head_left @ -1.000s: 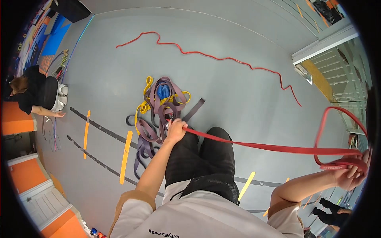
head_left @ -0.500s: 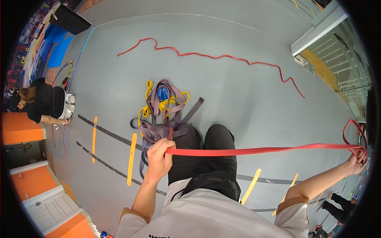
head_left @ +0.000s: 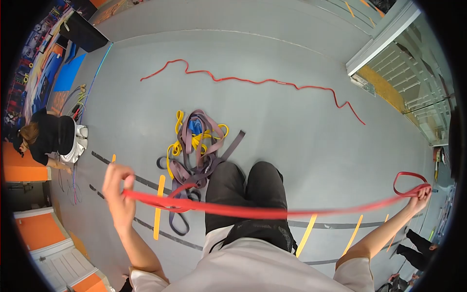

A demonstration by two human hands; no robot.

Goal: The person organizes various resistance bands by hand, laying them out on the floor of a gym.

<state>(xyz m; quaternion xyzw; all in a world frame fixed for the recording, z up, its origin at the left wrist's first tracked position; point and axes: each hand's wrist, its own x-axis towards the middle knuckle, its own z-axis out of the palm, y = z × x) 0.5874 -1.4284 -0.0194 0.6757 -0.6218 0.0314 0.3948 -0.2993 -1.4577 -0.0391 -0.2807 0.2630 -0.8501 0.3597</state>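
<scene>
A long red resistance band [head_left: 243,211] stretches across my lap between my two hands, sagging a little and blurred in its middle. Near its left end, my left hand [head_left: 120,199] is closed on it, fingers curled. Far to the right, my right hand [head_left: 419,199] grips the other end, where a loop of the band sticks up above the fist. A short loose fold hangs beside the band near my left hand. In front of my knees lies a tangled heap of purple bands [head_left: 225,160], yellow bands [head_left: 174,148] and a blue band [head_left: 195,127].
Another red band [head_left: 253,82] lies in a wavy line across the grey floor ahead. A person in a black shirt [head_left: 53,134] kneels at the left beside thin cords. Orange cabinets [head_left: 34,231] stand at lower left, a glass-sided structure [head_left: 418,73] at upper right. Yellow tape strips [head_left: 159,209] mark the floor.
My left hand has moved outward to the left with its end of the red band. My right hand has shifted slightly left, and the band now hangs lower.
</scene>
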